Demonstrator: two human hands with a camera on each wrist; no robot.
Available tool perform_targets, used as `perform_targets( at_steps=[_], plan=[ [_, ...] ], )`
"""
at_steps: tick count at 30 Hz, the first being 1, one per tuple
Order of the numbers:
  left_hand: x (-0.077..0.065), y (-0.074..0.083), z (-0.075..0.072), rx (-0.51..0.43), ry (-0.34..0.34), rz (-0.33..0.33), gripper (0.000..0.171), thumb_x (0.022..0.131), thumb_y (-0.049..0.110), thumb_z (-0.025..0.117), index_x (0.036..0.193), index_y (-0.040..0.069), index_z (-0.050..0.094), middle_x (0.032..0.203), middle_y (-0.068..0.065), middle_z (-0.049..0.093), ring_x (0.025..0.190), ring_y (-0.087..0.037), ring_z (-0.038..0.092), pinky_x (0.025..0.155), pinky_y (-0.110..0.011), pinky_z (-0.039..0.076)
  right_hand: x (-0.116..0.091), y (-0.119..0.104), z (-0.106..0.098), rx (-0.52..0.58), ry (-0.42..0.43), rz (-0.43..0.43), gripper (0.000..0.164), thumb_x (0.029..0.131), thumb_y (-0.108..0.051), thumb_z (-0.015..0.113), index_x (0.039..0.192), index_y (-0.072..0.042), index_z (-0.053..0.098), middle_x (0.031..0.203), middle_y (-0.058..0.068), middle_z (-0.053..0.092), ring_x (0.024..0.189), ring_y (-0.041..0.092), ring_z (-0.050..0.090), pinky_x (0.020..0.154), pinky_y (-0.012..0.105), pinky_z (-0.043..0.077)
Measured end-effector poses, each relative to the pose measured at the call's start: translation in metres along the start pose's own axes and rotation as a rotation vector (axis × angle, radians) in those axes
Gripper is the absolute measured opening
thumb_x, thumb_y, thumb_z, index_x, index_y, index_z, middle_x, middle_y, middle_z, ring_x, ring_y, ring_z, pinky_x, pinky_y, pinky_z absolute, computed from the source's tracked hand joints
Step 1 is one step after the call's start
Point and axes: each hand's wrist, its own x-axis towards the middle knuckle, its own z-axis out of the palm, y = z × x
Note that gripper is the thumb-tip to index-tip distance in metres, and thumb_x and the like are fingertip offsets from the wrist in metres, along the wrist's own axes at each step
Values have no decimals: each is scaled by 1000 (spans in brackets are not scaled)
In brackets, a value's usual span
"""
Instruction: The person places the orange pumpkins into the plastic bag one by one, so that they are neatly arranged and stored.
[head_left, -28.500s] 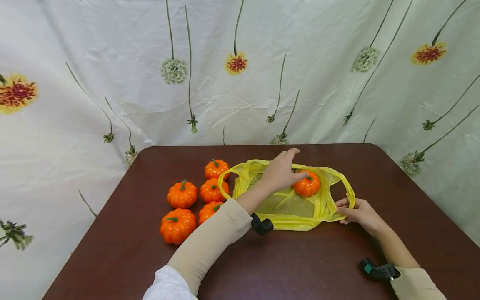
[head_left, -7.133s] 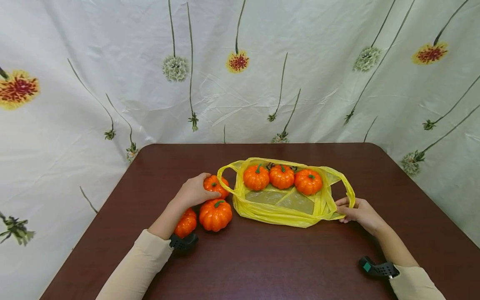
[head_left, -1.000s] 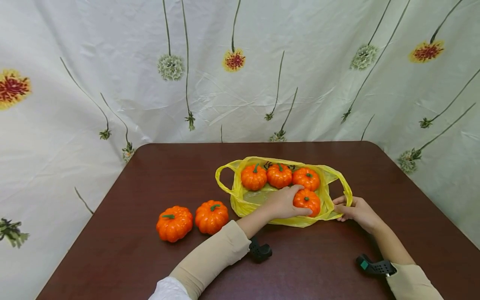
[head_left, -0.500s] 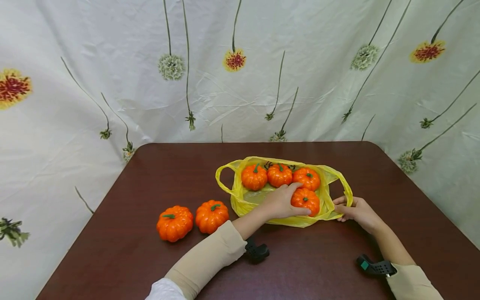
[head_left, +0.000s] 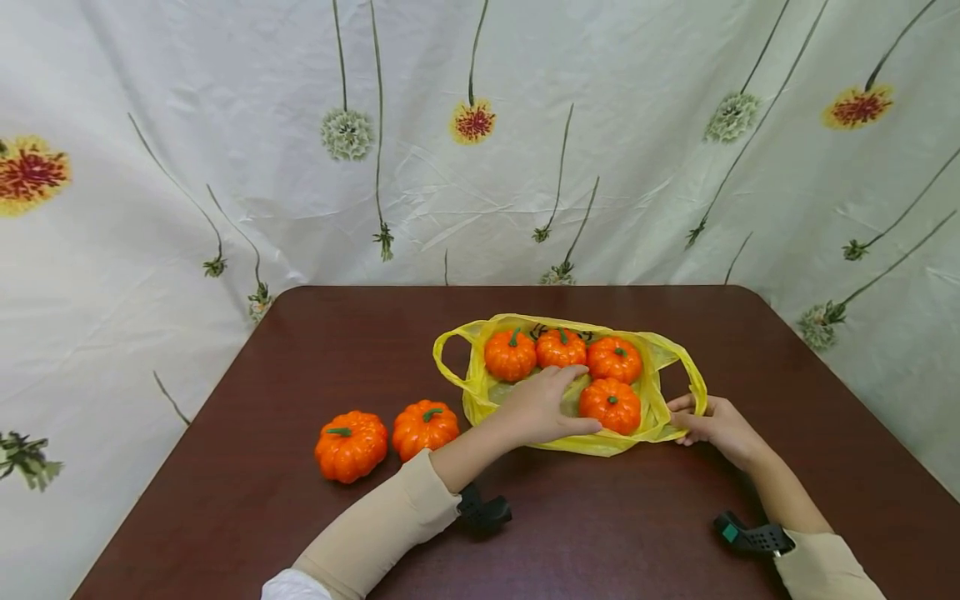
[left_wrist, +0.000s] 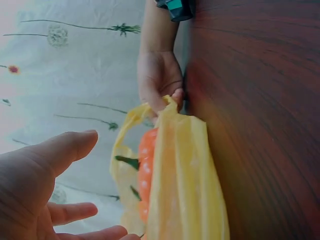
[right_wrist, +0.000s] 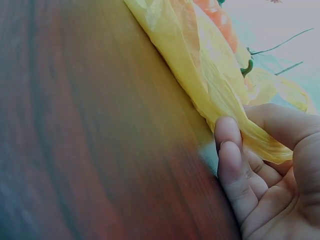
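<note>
A yellow plastic bag [head_left: 581,442] lies with its mouth spread wide on the table. Inside, three small orange pumpkins line the back, and a fourth-placed front pumpkin [head_left: 611,407] sits near the right end. Over the bag's front edge, my left hand [head_left: 536,410] has thumb and fingers spread, a small gap left of that front pumpkin. The left wrist view shows this hand [left_wrist: 55,190] holding nothing. My right hand [head_left: 716,429] pinches the bag at its right handle; in the right wrist view the yellow plastic [right_wrist: 267,145] runs between thumb and fingers.
Outside the bag, to its left, a pumpkin [head_left: 351,447] and another pumpkin [head_left: 425,429] sit side by side on the dark brown table [head_left: 360,342]. The bag's left handle [head_left: 447,358] stands up as a loop. Behind the table hangs a flowered white cloth [head_left: 420,200].
My left hand has let go of the front pumpkin inside the bag and drawn back left. Earlier, more pumpkins stood outside and fewer inside. The right hand has stayed at the handle.
</note>
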Motion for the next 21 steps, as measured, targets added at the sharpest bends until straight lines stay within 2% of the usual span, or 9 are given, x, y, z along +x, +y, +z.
perform_targets(
  at_steps=[6,12,21],
  plan=[
    [-19,-9,-15,-4,41,-6,79,83,56,70,146,17,45,139,-6,53,122,-24,53,94,-42,47,-1,-1,0,7,1,8,33,95,-6,59,112,22,54,77,4,67,62,14,62,61,28,55],
    [-36,-19,-28,-16,69,-30,76,84,54,70,145,16,47,142,-4,50,131,-24,46,99,-45,44,0,0,0,4,-3,3,33,95,-6,59,112,22,54,78,4,67,63,14,63,61,28,55],
    [-58,-33,-42,-7,108,-50,74,83,51,72,144,15,48,141,-3,51,128,-24,48,99,-48,43,-1,0,0,13,-2,2,34,95,-5,59,112,23,53,79,3,68,63,14,63,61,28,56]
  ],
)
